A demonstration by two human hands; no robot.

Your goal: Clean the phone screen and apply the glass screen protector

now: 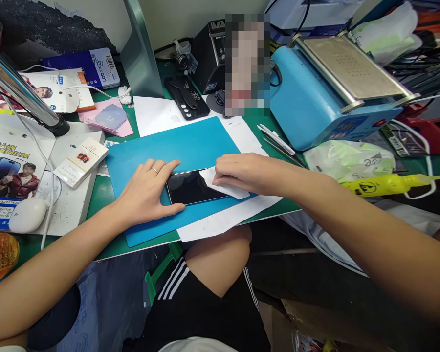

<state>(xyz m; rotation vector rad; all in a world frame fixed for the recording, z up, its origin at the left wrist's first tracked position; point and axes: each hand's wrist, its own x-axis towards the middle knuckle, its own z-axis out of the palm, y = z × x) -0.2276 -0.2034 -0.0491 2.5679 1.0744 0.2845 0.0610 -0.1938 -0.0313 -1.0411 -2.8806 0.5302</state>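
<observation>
A phone with a dark glass face (188,187) lies flat on a blue mat (209,134). My left hand (149,188) rests at its left end, thumb and fingers spread along the two long edges. My right hand (242,171) is closed on a white wipe (234,189), pressed onto the right part of the screen. That wipe and the hand hide the phone's right end. White paper sheets (220,220) stick out from under the mat.
A blue machine with a metal plate (308,102) stands at the back right, with tweezers (278,144) beside it. Behind the mat lies a black phone case (187,98). On the left are a cigarette box (81,162) and a lamp post (25,78). A yellow bottle (377,186) lies at the right.
</observation>
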